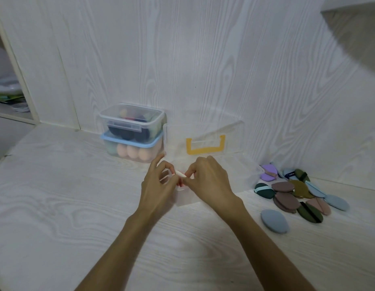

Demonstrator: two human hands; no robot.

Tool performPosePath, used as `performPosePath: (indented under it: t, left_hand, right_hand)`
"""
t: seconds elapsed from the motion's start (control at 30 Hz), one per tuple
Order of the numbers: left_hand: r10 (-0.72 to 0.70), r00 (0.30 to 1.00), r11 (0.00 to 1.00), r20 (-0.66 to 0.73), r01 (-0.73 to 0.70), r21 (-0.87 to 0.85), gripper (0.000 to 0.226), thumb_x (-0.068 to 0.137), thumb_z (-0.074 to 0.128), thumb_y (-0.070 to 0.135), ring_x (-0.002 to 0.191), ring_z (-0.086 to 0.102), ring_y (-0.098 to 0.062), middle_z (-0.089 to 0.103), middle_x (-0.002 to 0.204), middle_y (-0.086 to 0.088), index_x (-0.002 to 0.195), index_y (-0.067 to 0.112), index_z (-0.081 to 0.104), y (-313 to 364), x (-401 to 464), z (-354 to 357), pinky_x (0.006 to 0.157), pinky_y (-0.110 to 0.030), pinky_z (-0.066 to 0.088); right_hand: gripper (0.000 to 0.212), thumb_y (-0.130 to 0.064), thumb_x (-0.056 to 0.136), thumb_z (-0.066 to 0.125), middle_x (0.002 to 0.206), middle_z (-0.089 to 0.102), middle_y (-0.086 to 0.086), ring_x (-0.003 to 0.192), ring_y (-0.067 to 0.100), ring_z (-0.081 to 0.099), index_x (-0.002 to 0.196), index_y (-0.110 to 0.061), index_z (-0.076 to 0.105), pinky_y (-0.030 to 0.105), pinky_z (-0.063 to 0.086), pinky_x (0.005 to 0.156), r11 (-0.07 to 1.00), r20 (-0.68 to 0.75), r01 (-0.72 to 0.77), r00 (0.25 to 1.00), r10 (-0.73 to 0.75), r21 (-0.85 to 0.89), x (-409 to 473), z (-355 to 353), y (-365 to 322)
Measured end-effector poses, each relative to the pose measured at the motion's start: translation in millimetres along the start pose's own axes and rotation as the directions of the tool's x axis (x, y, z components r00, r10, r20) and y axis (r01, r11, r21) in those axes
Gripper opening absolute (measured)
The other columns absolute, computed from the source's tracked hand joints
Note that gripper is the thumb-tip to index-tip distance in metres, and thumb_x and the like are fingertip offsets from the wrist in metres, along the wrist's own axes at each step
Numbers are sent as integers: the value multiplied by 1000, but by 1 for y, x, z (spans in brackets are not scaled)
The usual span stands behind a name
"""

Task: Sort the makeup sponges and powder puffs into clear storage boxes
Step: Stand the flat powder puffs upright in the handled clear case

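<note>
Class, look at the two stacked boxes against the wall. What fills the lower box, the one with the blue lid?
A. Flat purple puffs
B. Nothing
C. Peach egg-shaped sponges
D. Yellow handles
C: peach egg-shaped sponges show through the wall of the blue-lidded box.

No legible text, brand, number or sign in the head view. One dark blue powder puff [290, 174] in the pile at the right of the bench [56, 196] carries a small pale print on its strap, too blurred and small to read. The yellow bracket-shaped mark [205, 146] on the upright clear lid [203, 141] is a plain coloured shape with no lettering discernible on it.
</note>
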State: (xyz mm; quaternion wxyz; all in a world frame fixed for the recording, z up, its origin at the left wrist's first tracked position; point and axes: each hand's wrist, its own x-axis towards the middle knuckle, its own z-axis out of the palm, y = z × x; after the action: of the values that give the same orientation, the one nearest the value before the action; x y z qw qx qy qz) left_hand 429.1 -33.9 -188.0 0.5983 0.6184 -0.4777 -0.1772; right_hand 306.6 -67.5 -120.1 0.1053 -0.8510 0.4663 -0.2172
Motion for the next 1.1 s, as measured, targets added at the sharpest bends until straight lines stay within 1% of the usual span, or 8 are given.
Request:
performPosePath:
  t: [0.23, 0.3, 0.47, 0.57, 0.77, 0.87, 1.0, 1.1]
  left_hand:
    - [-17, 999, 999, 41, 18, -30, 24, 67, 51, 42, 106, 59, -15, 48, 131, 17, 83, 25, 54, -3, 1, 0, 90, -42, 52]
    - [-29, 997, 999, 70, 31, -31, 21, 71, 51, 38, 104, 60, -19, 49, 129, 14, 91, 31, 53, -3, 1, 0, 90, -48, 51]
    - [-28, 994, 997, 104, 35, -67, 36, 71, 55, 51, 98, 61, -8, 48, 127, 23, 104, 36, 52, -1, -3, -1, 83, -43, 51]
    - [-10, 995, 1000, 102, 12, -14, 49, 60, 56, 70, 105, 53, 5, 36, 139, 24, 93, 34, 57, 6, -4, -1, 86, -32, 48]
    - [-73, 993, 995, 96, 79, -59, 44, 58, 61, 60, 104, 62, -15, 40, 134, 30, 85, 25, 56, 7, -4, -3, 91, -46, 49]
    - [-101, 989, 993, 112, 107, -56, 38, 59, 59, 43, 105, 59, -7, 41, 132, 33, 92, 25, 58, 3, -3, -5, 95, -46, 46]
    - [-122, 984, 987, 132, 135, -90, 41, 56, 58, 48, 109, 56, -11, 41, 134, 32, 92, 30, 58, 2, -3, -6, 98, -47, 44]
    - [-119, 985, 986, 127, 132, -101, 38, 60, 59, 43, 109, 56, -11, 40, 132, 34, 95, 29, 58, 1, -3, -5, 98, -48, 44]
  right_hand:
    - [36, -19, 93, 40, 93, 59, 7, 93, 20, 40, 97, -14, 75, 34, 42, 86, 992, 261, -9, 965, -24, 126, 10, 0, 13]
    - [41, -21, 93, 33, 97, 52, 9, 91, 18, 36, 103, -7, 70, 32, 37, 80, 982, 291, -97, 956, 45, 164, 12, 2, 15]
    - [37, -31, 95, 33, 88, 42, -8, 94, 15, 31, 103, -23, 68, 31, 28, 83, 981, 336, -127, 939, 70, 149, 16, 5, 17]
    - [38, -30, 94, 31, 97, 45, -5, 99, 15, 33, 107, -19, 65, 32, 26, 86, 960, 342, -180, 935, 98, 217, 17, 5, 19]
    - [40, -31, 96, 29, 101, 49, -6, 111, 18, 35, 112, -23, 65, 33, 31, 91, 981, 387, -79, 922, 4, 178, 12, -5, 17]
    - [26, -22, 95, 49, 114, 60, -3, 104, 9, 46, 114, -24, 67, 9, 35, 87, 964, 233, 57, 965, -120, 260, 12, -43, 29]
    - [18, -15, 91, 57, 99, 66, -8, 76, 0, 56, 97, -26, 70, 5, 43, 60, 934, -106, -190, 967, 231, 303, 4, -100, 85]
    - [15, -14, 85, 64, 94, 67, 1, 76, 18, 64, 97, -19, 71, 30, 54, 79, 807, 56, -559, 827, 560, 189, -10, -109, 130]
